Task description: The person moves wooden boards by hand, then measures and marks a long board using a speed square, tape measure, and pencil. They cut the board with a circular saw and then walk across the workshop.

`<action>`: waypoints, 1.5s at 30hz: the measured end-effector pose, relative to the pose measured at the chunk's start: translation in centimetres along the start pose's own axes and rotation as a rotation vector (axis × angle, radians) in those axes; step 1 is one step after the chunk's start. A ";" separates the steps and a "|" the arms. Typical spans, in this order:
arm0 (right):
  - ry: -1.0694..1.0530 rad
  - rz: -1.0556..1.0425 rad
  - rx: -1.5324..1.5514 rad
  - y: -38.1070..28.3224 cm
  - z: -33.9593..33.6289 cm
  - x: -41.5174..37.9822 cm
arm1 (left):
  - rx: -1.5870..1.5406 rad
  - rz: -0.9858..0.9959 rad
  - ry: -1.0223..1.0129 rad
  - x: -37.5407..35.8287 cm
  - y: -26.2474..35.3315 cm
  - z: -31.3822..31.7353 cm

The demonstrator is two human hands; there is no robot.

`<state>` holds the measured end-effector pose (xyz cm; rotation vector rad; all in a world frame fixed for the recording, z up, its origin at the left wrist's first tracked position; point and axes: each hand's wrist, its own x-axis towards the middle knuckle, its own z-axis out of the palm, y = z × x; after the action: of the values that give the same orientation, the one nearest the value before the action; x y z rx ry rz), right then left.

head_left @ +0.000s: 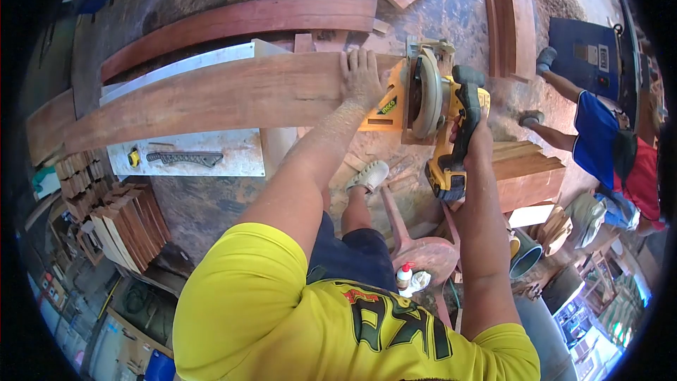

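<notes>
A long wooden board [233, 95] lies across a white-topped bench. My left hand [363, 79] grips this board near its right end, fingertips at the far edge and thumb side against an orange speed square [384, 116]. My right hand [478, 142] is wrapped around the handle of a yellow and black cordless circular saw [427, 95]. The saw's base sits at the board's right end, right beside the square. Sawdust clings to my left forearm. The saw's guard hides the cutting edge.
A handsaw [185, 159] and tape measure [134, 158] lie on the white bench top [243, 147]. A curved reddish plank [240, 28] is beyond the board. A pink stool [427, 254] stands near my legs. Another person [599, 134] is at right, near wood stacks [515, 32].
</notes>
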<state>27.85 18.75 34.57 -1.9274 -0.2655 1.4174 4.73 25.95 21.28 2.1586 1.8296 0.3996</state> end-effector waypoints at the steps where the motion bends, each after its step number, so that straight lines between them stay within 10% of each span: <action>1: -0.002 -0.001 0.004 -0.2 0.1 0.3 | -0.006 0.003 0.004 0.0 0.0 0.0; 25: -0.069 -0.107 0.062 -7.5 3.4 8.2 | -0.035 0.022 0.040 0.0 -0.1 0.0; 39: 0.564 -0.008 0.417 20.1 -13.6 -11.1 | -0.003 0.296 0.008 -0.4 -0.4 -0.6; 45: 0.902 0.054 0.791 33.9 -21.0 -19.7 | 0.215 0.496 -0.349 -5.9 2.8 -2.1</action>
<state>31.10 -25.37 30.16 -1.6639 0.6728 0.4253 5.49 19.73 24.16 2.6217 1.1890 -0.0854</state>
